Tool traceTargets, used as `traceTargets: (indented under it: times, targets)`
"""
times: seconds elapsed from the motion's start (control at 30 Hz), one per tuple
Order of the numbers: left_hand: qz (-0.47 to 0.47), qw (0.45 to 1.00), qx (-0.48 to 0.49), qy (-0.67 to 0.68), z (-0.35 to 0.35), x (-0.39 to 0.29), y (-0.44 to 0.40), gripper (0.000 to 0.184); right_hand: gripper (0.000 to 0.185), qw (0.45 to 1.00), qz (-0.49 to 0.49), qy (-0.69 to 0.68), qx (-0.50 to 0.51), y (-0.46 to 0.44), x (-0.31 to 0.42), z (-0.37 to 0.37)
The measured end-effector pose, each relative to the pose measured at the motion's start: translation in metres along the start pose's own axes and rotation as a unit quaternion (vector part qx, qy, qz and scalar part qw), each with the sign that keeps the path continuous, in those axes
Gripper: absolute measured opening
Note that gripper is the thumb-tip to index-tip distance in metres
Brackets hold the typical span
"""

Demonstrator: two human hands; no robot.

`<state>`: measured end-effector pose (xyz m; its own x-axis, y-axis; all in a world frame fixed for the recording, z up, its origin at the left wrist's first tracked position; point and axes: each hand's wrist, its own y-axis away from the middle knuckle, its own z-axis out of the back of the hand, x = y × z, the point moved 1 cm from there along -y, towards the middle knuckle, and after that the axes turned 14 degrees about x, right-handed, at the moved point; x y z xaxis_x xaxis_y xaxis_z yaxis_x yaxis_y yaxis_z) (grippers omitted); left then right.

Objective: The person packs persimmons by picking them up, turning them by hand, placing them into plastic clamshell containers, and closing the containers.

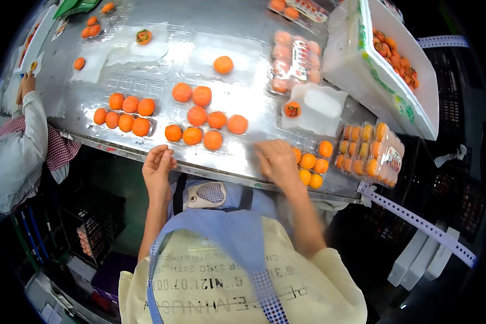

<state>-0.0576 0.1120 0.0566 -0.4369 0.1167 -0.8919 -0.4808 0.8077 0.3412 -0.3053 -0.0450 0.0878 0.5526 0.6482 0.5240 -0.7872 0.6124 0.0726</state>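
Near the front edge of the metal table, my left hand (159, 164) is raised with its fingers curled together; whether anything small is between them is hidden. My right hand (278, 162) is blurred over the table, just left of a clear tray of small orange fruits (308, 161), its fingers bent down and their tips unclear. Between and beyond the hands lies a clear tray with several orange fruits (192, 136). To its left, another clear tray holds two rows of orange fruits (126, 123). A single orange fruit (223, 65) rests on white padding farther back.
A white foam box (356, 59) of orange fruits stands at the back right. Closed labelled packs (370, 154) sit at the right corner, with more packs (294, 62) behind. Another person's sleeve (35, 127) and hand are at the far left. The metal table edge (210, 174) runs before me.
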Motion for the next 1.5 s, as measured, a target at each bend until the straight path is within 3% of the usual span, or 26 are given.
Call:
traceTargets:
  times: [0.07,0.17,0.27,0.47,0.67,1.0,1.1,1.23,1.33,1.43,1.5]
  targets:
    - [-0.004,1.000,-0.012,0.002,0.018,-0.010,-0.008,0.019,0.019,1.000,0.019,-0.006,-0.010,-0.020,0.013,-0.009]
    - [0.003,1.000,-0.009,-0.007,0.038,-0.022,-0.019,0.020,0.021,0.998,-0.044,-0.007,-0.042,-0.042,0.017,-0.015]
    - [0.011,1.000,0.019,-0.013,0.054,-0.031,-0.031,0.020,0.027,0.991,-0.135,-0.021,-0.005,-0.061,0.028,-0.010]
    - [0.037,0.994,0.094,-0.042,0.069,-0.048,-0.058,0.018,0.043,0.982,-0.187,0.024,0.024,-0.077,0.031,-0.032]
    - [0.037,0.983,0.169,-0.060,0.076,-0.053,-0.090,0.017,0.047,0.981,-0.188,0.020,0.034,-0.077,0.032,-0.034]
    - [0.078,0.975,0.199,-0.058,0.061,-0.053,-0.117,0.017,0.048,0.976,-0.214,-0.009,0.029,-0.079,0.031,-0.029]
    - [0.087,0.969,0.224,-0.056,0.055,-0.055,-0.118,0.016,0.047,0.939,-0.271,-0.214,-0.011,-0.072,0.029,-0.023]
    - [0.100,0.948,0.295,-0.060,0.045,-0.058,-0.116,0.020,0.058,0.814,-0.179,-0.540,-0.114,-0.074,0.044,-0.028]
    - [0.125,0.922,0.363,-0.049,0.030,-0.063,-0.113,0.028,0.063,0.762,-0.103,-0.632,-0.094,-0.088,0.068,-0.031]
    - [0.124,0.903,0.412,-0.016,0.016,-0.070,-0.107,0.034,0.066,0.743,-0.038,-0.667,-0.043,-0.103,0.089,-0.033]
    - [0.187,0.884,0.422,0.081,0.008,-0.081,-0.102,0.038,0.065,0.754,-0.003,-0.656,-0.035,-0.113,0.099,-0.039]
